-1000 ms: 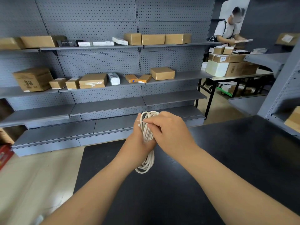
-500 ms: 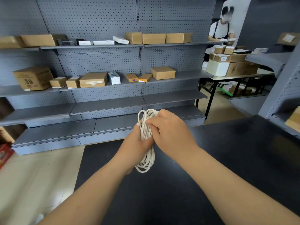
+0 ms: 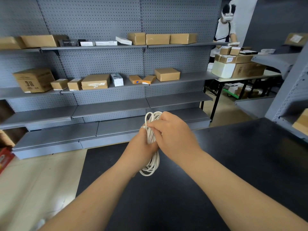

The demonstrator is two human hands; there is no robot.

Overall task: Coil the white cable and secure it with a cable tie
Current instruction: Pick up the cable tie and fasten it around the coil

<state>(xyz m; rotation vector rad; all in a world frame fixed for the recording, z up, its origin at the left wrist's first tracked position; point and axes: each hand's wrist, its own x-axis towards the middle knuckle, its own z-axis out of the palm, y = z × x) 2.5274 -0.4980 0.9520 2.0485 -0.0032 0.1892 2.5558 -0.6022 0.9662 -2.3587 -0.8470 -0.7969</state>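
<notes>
Not much shifts over the last second. The left hand (image 3: 141, 145) keeps gripping the coiled cable (image 3: 151, 165) mid-bundle above the worktop (image 3: 233, 164), and the right hand (image 3: 173, 135) pinches the tie (image 3: 143, 127). Its tail looks shorter now, so it's probably getting cinched, though it's tiny and hard to tell.

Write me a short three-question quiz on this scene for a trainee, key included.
1. True or false: the white cable lies uncoiled on the black table.
2. Which hand's fingertips pinch the coil near its top? A. left hand B. right hand C. neither
3. Fill in: the boxes on the grey shelves are made of ____.
Key: 1 false, it is coiled and held above the table in both hands; 2 B; 3 cardboard.
</notes>
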